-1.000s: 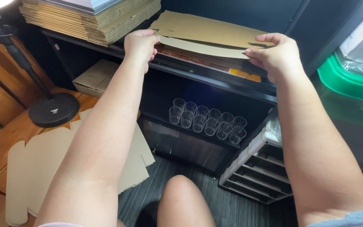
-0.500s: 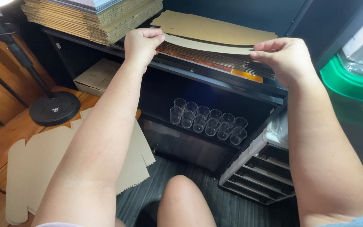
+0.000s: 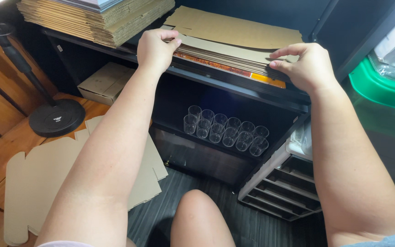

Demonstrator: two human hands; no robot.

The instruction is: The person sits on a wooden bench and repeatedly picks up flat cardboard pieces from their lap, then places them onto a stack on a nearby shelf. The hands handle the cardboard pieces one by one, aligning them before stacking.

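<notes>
I have both hands up at the front edge of the dark shelf (image 3: pixel 234 89). My left hand (image 3: pixel 155 48) is curled over the left front corner of the flat cardboard sheets (image 3: pixel 234 32), fingertips pinching the edge of the upper sheets. My right hand (image 3: pixel 303 66) grips the same stack near its right front corner, thumb and fingers closed on the sheet edges. The stack lies flat on the shelf top, its front edge running along the shelf's front edge; beneath the plain brown sheets I can see a printed orange and brown layer (image 3: pixel 234 69) showing at the front.

Toward the shelf's left end sits a taller pile of corrugated cardboard (image 3: pixel 101 18), just beside the stack I hold. On the lower shelf, under my hands, a cluster of clear plastic cups (image 3: pixel 225 130) stands upright in two rows. A small closed carton (image 3: pixel 106 82) sits lower left, near the round black base of a lamp stand (image 3: pixel 56 117) on the wooden floor. An unfolded box blank (image 3: pixel 37 183) lies flat on the floor by my left arm. A grey drawer unit (image 3: pixel 282 187) stands lower right, and a green-rimmed bin (image 3: pixel 380 89) is at the far right. My knee (image 3: pixel 200 219) shows at the bottom.
</notes>
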